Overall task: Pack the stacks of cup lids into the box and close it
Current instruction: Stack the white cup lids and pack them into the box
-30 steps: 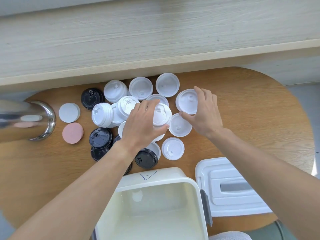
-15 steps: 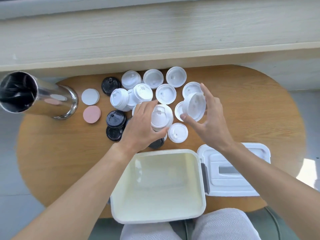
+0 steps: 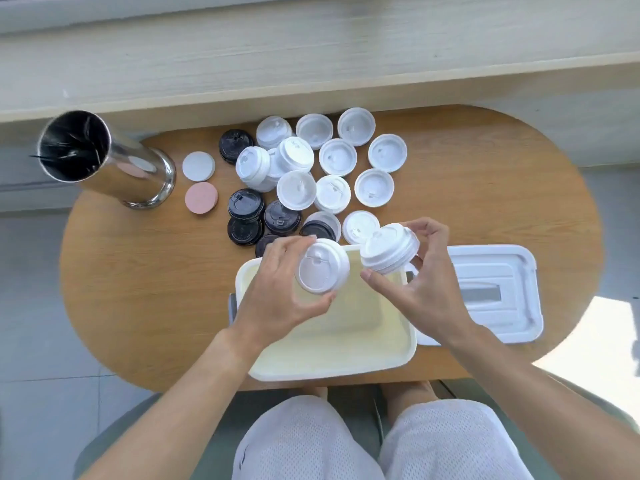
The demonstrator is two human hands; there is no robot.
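My left hand (image 3: pixel 277 292) grips a stack of white cup lids (image 3: pixel 322 266) above the open cream box (image 3: pixel 346 355). My right hand (image 3: pixel 420 285) holds a second white lid stack (image 3: pixel 388 247), tilted, over the box's far right corner. The box interior looks empty. Its white lid (image 3: pixel 498 292) lies flat to the right of it. Several white lid stacks (image 3: pixel 337 157) and black lid stacks (image 3: pixel 246 204) stand on the table beyond the box.
A steel cylinder (image 3: pixel 104 161) stands at the table's far left. Beside it lie a white coaster (image 3: pixel 198 166) and a pink coaster (image 3: pixel 201 198). The oval wooden table (image 3: pixel 138 289) meets a pale wooden wall ledge at the back.
Both hands lifted a white lid stack each from the pile and carried them back toward me over the open box. The camera pulled back and higher.
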